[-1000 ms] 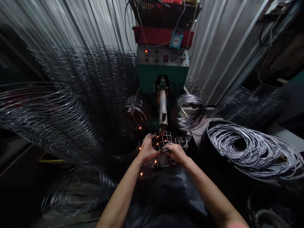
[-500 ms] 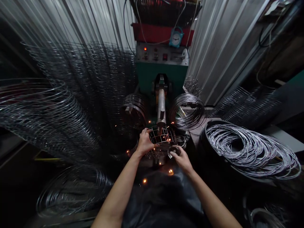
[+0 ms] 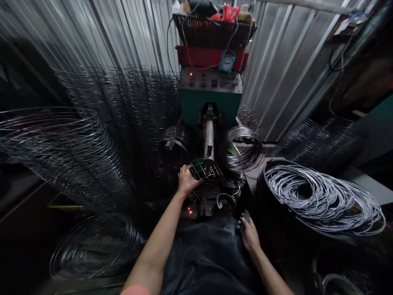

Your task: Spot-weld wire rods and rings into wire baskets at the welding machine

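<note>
My left hand (image 3: 188,180) grips the left rim of a round wire mesh basket (image 3: 199,169), thumb inside and fingers over the edge. The basket sits under the tip of a spot welder's upper arm (image 3: 209,139). Lower right, near my lap, my right hand (image 3: 250,234) has its fingers curled around small grey pieces (image 3: 245,218); their exact kind is too small to tell. A round metal cup (image 3: 226,200) lies between the basket and my right hand. Behind it is another metal ring-like container (image 3: 232,187).
Wire coils hang left (image 3: 174,138) and right (image 3: 245,148) of the green machine (image 3: 196,104). Tall stacks of wire rings (image 3: 76,151) stand on the left. A dark tub (image 3: 264,180) piled with loose wire rings (image 3: 325,198) is on the right. Sparks glow below the basket.
My right hand has moved from the cup beside the basket down and right toward my lap. The many sparks have faded to a few. My left hand stays on the basket; the view has tilted up slightly.
</note>
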Demonstrator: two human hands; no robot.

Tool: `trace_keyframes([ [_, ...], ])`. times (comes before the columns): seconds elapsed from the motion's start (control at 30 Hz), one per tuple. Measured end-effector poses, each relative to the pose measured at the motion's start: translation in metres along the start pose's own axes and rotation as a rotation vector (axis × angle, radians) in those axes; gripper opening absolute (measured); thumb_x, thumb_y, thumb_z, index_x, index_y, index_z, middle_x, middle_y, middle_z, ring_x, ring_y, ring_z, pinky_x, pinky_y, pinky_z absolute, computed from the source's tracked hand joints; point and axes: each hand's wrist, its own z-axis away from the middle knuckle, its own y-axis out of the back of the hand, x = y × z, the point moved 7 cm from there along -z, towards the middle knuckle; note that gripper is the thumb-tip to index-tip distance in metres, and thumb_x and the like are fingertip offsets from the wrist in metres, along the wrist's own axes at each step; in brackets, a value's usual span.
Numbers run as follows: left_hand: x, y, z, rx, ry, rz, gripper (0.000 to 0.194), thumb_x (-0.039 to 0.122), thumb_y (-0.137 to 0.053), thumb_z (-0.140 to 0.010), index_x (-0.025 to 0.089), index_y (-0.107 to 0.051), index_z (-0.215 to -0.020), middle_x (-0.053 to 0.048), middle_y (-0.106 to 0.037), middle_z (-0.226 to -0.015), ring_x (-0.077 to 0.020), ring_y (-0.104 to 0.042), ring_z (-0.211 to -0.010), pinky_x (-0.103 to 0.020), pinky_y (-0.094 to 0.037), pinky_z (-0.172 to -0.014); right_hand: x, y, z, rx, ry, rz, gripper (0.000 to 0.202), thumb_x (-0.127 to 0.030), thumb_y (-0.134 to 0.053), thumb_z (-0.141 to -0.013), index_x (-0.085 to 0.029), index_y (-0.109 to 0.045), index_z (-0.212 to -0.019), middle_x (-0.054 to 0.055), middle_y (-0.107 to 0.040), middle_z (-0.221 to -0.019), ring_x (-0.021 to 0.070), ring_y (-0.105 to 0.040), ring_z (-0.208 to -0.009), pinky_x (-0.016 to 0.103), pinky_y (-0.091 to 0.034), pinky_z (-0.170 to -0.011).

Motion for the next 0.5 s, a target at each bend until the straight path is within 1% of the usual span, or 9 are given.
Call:
trace_keyframes([
  [0.03, -0.001, 0.000, -0.002, -0.002, 0.001, -0.004, 0.070, 0.031, -0.080, -0.048, 0.017, -0.050, -0.111, -0.010, -0.049, -0.116, -0.0308, -0.047, -0.115, -0.046, -0.038, -0.098, 0.002, 0.001, -0.002, 0.006, -0.043, -0.067, 0.033, -0.042, -0.062, -0.063, -0.023, -0.055, -0.089, -0.003, -0.056, -0.067, 0.0144, -0.056, -0.055, 0.027, -0.048, -0.047],
  [0.1, -0.002, -0.001, -0.004, -0.012, 0.012, -0.021, 0.071, 0.033, -0.080, -0.048, 0.016, -0.051, -0.110, -0.010, -0.050, -0.115, -0.0309, -0.047, -0.114, -0.045, -0.039, -0.097, 0.004, 0.003, -0.004, 0.012, -0.093, -0.150, 0.032, -0.039, -0.065, -0.059, -0.023, -0.055, -0.085, -0.004, -0.053, -0.064, 0.0127, -0.053, -0.051, 0.025, -0.045, -0.043],
  [0.23, 0.001, -0.002, -0.006, -0.041, 0.027, -0.035, 0.070, 0.034, -0.080, -0.049, 0.015, -0.051, -0.110, -0.012, -0.051, -0.115, -0.0316, -0.047, -0.115, -0.044, -0.039, -0.097, 0.008, -0.001, 0.001, -0.014, -0.199, -0.260, 0.029, -0.037, -0.065, -0.056, -0.022, -0.054, -0.077, -0.004, -0.050, -0.059, 0.0123, -0.052, -0.049, 0.025, -0.046, -0.044],
  [0.3, 0.003, -0.002, -0.007, -0.076, 0.020, -0.043, 0.072, 0.035, -0.080, -0.050, 0.014, -0.050, -0.112, -0.013, -0.051, -0.116, -0.0320, -0.047, -0.116, -0.046, -0.038, -0.097, 0.003, -0.004, 0.005, -0.038, -0.217, -0.250, 0.027, -0.037, -0.065, -0.056, -0.021, -0.055, -0.075, -0.004, -0.050, -0.057, 0.0121, -0.051, -0.048, 0.024, -0.044, -0.042],
  [0.37, -0.002, -0.002, -0.006, -0.123, 0.020, -0.048, 0.078, 0.039, -0.080, -0.051, 0.016, -0.047, -0.118, -0.016, -0.047, -0.125, -0.0344, -0.042, -0.122, -0.052, -0.033, -0.101, -0.007, -0.003, 0.008, -0.033, -0.169, -0.149, 0.028, -0.039, -0.065, -0.059, -0.021, -0.058, -0.078, -0.004, -0.051, -0.056, 0.0114, -0.048, -0.045, 0.023, -0.039, -0.039],
  [0.4, -0.008, -0.001, -0.004, -0.142, 0.028, -0.043, 0.083, 0.043, -0.080, -0.052, 0.018, -0.044, -0.122, -0.017, -0.043, -0.132, -0.0359, -0.037, -0.127, -0.056, -0.028, -0.103, -0.013, 0.000, 0.010, -0.025, -0.120, -0.068, 0.029, -0.040, -0.065, -0.060, -0.020, -0.060, -0.081, -0.003, -0.053, -0.058, 0.0117, -0.048, -0.045, 0.023, -0.039, -0.039],
  [0.43, -0.016, 0.000, 0.000, -0.157, 0.039, -0.031, 0.090, 0.046, -0.080, -0.052, 0.019, -0.039, -0.127, -0.019, -0.036, -0.138, -0.0373, -0.031, -0.132, -0.060, -0.023, -0.104, -0.018, 0.002, 0.013, -0.025, -0.061, 0.026, 0.031, -0.042, -0.065, -0.062, -0.020, -0.061, -0.083, -0.002, -0.056, -0.061, 0.0127, -0.051, -0.048, 0.024, -0.041, -0.042],
  [0.5, -0.039, -0.002, 0.010, -0.181, 0.079, 0.010, 0.105, 0.048, -0.081, -0.051, 0.021, -0.026, -0.136, -0.022, -0.024, -0.146, -0.0397, -0.019, -0.136, -0.066, -0.016, -0.103, -0.025, 0.004, 0.020, -0.073, 0.068, 0.225, 0.031, -0.045, -0.066, -0.064, -0.019, -0.064, -0.082, 0.002, -0.063, -0.069, 0.0175, -0.059, -0.061, 0.027, -0.048, -0.054],
])
